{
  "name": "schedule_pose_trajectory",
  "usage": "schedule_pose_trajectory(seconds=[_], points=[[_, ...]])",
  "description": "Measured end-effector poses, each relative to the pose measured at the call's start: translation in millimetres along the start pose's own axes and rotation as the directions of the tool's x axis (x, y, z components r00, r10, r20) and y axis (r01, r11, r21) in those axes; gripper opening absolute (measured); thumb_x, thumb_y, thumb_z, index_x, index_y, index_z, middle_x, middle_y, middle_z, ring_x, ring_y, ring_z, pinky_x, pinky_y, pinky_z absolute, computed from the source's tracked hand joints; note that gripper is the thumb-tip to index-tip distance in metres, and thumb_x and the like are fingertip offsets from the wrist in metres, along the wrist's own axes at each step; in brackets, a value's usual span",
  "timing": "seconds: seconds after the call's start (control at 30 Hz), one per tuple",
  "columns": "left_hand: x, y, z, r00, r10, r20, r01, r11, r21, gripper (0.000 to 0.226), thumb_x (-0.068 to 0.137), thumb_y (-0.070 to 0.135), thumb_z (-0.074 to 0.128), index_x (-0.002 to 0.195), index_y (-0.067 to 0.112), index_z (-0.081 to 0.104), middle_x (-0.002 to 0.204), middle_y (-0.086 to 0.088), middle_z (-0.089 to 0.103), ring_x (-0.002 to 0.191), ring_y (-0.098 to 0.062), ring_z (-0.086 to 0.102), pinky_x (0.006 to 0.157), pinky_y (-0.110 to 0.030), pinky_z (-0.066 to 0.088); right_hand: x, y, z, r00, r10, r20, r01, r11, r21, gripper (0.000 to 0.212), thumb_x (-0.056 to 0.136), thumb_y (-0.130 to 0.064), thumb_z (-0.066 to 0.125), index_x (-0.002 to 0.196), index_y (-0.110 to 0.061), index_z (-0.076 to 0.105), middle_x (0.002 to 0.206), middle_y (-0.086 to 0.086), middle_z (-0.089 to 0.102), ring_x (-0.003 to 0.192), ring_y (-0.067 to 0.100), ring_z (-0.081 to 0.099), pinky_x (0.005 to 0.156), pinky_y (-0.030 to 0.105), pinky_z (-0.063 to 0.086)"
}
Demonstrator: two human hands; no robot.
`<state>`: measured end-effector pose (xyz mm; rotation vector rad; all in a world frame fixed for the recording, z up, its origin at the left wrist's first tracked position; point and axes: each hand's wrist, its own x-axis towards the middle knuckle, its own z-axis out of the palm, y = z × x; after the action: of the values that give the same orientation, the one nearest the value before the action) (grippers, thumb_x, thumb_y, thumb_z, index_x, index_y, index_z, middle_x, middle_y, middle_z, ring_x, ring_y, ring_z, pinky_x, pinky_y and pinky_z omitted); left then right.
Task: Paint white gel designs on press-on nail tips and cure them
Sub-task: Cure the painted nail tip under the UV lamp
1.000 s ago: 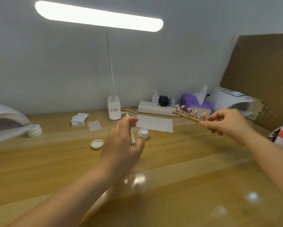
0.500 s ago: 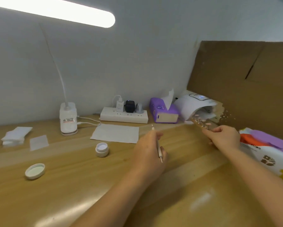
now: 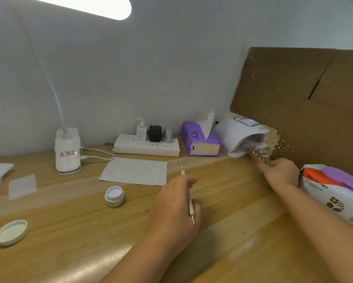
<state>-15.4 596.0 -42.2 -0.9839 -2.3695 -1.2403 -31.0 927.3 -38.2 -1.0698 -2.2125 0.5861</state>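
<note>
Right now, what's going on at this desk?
A person is doing nail art. The right hand holds a strip of nail tips at the mouth of the white curing lamp. The left hand holds a dotting tool above the desk. The gel jar stands open, its lid lying apart.

We see our two forearms bare all the way to the frame's edge, with no sleeve showing on either. Our left hand [image 3: 172, 209] and right hand [image 3: 280, 172] wear no gloves, rings, bracelets or watch that we can make out.
</note>
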Motion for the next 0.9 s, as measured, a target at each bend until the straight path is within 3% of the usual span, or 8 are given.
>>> schedule_pose_trajectory(seconds=[0.17, 0.3, 0.4, 0.53, 0.67, 0.77, 0.83, 0.9], points=[[0, -2, 2, 1.0, 0.014, 0.014, -0.014, 1.0, 0.011, 0.04, 0.087, 0.018, 0.054, 0.125, 0.026, 0.047, 0.119, 0.016, 0.05, 0.115, -0.004, 0.046, 0.092, -0.015, 0.033, 6, -9, 9, 1.0, -0.004, 0.006, 0.003, 0.998, 0.058, 0.034, 0.081, -0.04, 0.07, 0.073, -0.007, 0.069, 0.062, 0.005, 0.057, 0.071, 0.03, 0.055, 0.058, 0.031, 0.038], [0, -2, 4, 0.999, 0.033, 0.016, -0.033, 0.999, 0.028, 0.04, 0.086, 0.028, 0.051, 0.125, 0.028, 0.048, 0.119, 0.017, 0.051, 0.113, -0.003, 0.047, 0.092, -0.015, 0.035, 20, -22, 21, 1.0, 0.008, -0.019, -0.006, 0.998, 0.062, 0.039, 0.082, -0.031, 0.073, 0.055, -0.012, 0.053, 0.053, 0.004, 0.045, 0.065, 0.034, 0.053, 0.05, 0.03, 0.032], [2, -2, 5, 0.999, 0.037, 0.02, -0.037, 0.999, 0.039, 0.04, 0.084, 0.033, 0.047, 0.125, 0.029, 0.048, 0.119, 0.017, 0.052, 0.111, -0.002, 0.047, 0.092, -0.017, 0.037, 34, -33, 29, 0.997, 0.075, -0.013, -0.074, 0.996, 0.043, 0.028, 0.084, -0.037, 0.072, 0.083, -0.008, 0.068, 0.082, 0.017, 0.066, 0.089, 0.037, 0.065, 0.07, 0.033, 0.046], [5, -3, 7, 0.999, 0.028, 0.029, -0.029, 0.999, 0.042, 0.039, 0.086, 0.032, 0.05, 0.125, 0.033, 0.045, 0.116, 0.021, 0.048, 0.109, 0.002, 0.044, 0.092, -0.015, 0.035, 51, -41, 41, 0.988, 0.156, -0.009, -0.156, 0.987, 0.035, 0.029, 0.086, -0.022, 0.068, 0.107, -0.002, 0.067, 0.111, 0.022, 0.065, 0.108, 0.038, 0.061, 0.086, 0.038, 0.048], [5, -4, 7, 0.999, 0.007, 0.039, -0.008, 0.999, 0.038, 0.038, 0.088, 0.033, 0.05, 0.124, 0.038, 0.041, 0.113, 0.027, 0.043, 0.109, 0.007, 0.04, 0.093, -0.014, 0.034, 58, -48, 51, 0.977, 0.214, 0.012, -0.214, 0.969, 0.12, 0.036, 0.087, -0.015, 0.069, 0.112, 0.009, 0.06, 0.119, 0.027, 0.061, 0.113, 0.04, 0.058, 0.091, 0.041, 0.045], [5, -4, 7, 0.999, -0.015, 0.038, 0.013, 0.999, 0.038, 0.037, 0.088, 0.033, 0.051, 0.123, 0.04, 0.039, 0.112, 0.029, 0.042, 0.108, 0.008, 0.039, 0.094, -0.015, 0.035, 59, -46, 55, 0.987, 0.15, 0.064, -0.161, 0.961, 0.225, 0.034, 0.085, -0.007, 0.07, 0.114, 0.008, 0.061, 0.121, 0.024, 0.062, 0.115, 0.035, 0.057, 0.095, 0.034, 0.041], [4, -4, 7, 0.999, -0.028, 0.039, 0.026, 0.999, 0.034, 0.037, 0.089, 0.032, 0.052, 0.122, 0.041, 0.039, 0.112, 0.029, 0.042, 0.108, 0.009, 0.039, 0.094, -0.015, 0.035, 56, -42, 55, 0.992, 0.07, 0.102, -0.093, 0.965, 0.247, 0.035, 0.084, -0.019, 0.073, 0.112, 0.0, 0.065, 0.119, 0.018, 0.064, 0.113, 0.031, 0.058, 0.095, 0.031, 0.041], [4, -4, 6, 0.998, -0.034, 0.047, 0.033, 0.999, 0.038, 0.038, 0.088, 0.031, 0.052, 0.122, 0.041, 0.038, 0.111, 0.03, 0.04, 0.109, 0.009, 0.037, 0.094, -0.014, 0.034, 51, -40, 49, 0.997, 0.033, 0.076, -0.05, 0.974, 0.222, 0.028, 0.088, -0.029, 0.064, 0.105, -0.006, 0.065, 0.108, 0.015, 0.067, 0.102, 0.033, 0.06, 0.084, 0.036, 0.046]])
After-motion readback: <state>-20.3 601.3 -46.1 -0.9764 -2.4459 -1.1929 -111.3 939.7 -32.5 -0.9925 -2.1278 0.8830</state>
